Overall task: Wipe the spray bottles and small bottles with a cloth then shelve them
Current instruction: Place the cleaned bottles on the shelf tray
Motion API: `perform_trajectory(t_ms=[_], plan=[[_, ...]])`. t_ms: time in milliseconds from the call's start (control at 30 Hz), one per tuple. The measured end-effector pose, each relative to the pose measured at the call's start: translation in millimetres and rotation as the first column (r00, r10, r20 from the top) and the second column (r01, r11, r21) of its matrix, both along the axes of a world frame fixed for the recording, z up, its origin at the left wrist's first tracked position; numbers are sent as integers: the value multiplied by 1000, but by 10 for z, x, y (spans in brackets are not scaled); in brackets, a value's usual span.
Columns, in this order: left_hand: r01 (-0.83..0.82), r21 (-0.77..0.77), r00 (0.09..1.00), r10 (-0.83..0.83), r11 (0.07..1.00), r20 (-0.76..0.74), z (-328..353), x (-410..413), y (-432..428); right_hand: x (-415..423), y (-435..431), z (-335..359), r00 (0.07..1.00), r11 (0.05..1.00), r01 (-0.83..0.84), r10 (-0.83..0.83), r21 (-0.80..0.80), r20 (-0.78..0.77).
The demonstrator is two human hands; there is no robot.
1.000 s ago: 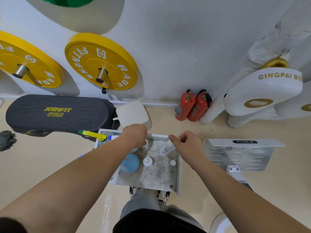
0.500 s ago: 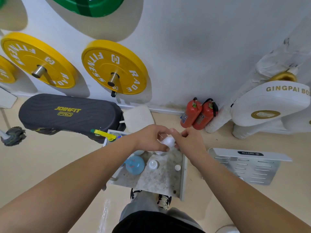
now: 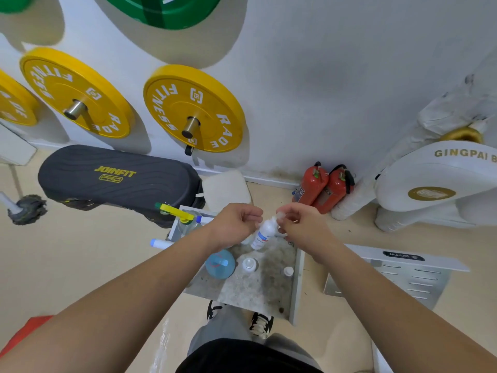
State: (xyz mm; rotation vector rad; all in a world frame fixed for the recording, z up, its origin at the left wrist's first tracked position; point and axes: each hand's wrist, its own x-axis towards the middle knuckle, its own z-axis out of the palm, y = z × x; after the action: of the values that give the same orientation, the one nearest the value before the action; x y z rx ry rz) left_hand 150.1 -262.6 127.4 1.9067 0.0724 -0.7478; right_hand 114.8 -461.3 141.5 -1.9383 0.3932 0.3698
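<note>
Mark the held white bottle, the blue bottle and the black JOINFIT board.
white bottle (image 3: pixel 265 233), head view, labelled body.
blue bottle (image 3: pixel 220 268), head view, round body.
black JOINFIT board (image 3: pixel 118 181), head view, top surface.

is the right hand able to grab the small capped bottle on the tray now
Probably not yet: the right hand pinches the white bottle by its top, though the small capped bottle stands uncovered below.

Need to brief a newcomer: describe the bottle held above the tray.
Below the yellow weight plates on the wall, a grey tray holds bottles. Above it the right hand pinches a small white bottle: the only one lifted and tilted.
</note>
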Motion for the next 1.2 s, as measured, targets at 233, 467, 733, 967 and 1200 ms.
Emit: perform_trajectory(t_ms=[233, 467, 733, 967, 1200], plan=[[-116, 29, 990, 113, 993, 89, -9, -233, 315, -132, 197, -526, 984, 955, -178, 169, -236, -60], [34, 319, 959, -120, 947, 256, -129, -485, 445, -166, 346, -766, 965, 921, -258, 231, -291, -123], [260, 638, 859, -476, 725, 190, -210, -655, 442, -166, 453, -918, 960, 909, -280, 258, -310, -110], [321, 722, 772, -611, 613, 176, -296, -686, 278, -232, 467, -981, 957, 900, -291, 268, -325, -114], [449, 744, 697, -715, 494, 55, -471, -655, 112, -408, 196, -890, 977, 938, -197, 163, -284, -139]])
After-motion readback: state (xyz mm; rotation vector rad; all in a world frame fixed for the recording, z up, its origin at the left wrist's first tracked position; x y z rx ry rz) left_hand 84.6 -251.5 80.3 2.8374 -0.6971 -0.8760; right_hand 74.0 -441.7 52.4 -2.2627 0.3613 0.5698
